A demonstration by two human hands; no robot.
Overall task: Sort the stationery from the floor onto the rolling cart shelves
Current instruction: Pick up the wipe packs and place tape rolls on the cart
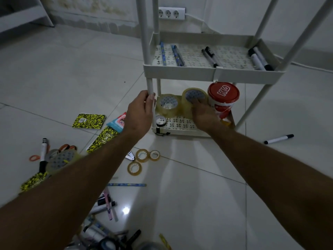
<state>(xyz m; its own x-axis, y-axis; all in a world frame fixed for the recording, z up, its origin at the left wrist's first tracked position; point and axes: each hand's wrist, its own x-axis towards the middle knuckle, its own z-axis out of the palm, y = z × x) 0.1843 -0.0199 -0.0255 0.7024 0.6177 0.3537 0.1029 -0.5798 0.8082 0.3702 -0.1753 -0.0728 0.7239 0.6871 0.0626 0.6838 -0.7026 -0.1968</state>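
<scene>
Tape roll [194, 101] stands on edge on our cart's bottom shelf [180, 124], right hand [203, 114] fingers curled on it, left hand [142, 112] gripping the cart post [150, 91] alongside.

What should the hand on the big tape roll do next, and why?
Probably let go and pull back. The right hand is setting the big tape roll on the bottom shelf, beside another roll. The left hand steadies the cart post. Small tape rolls wait on the floor.
</scene>
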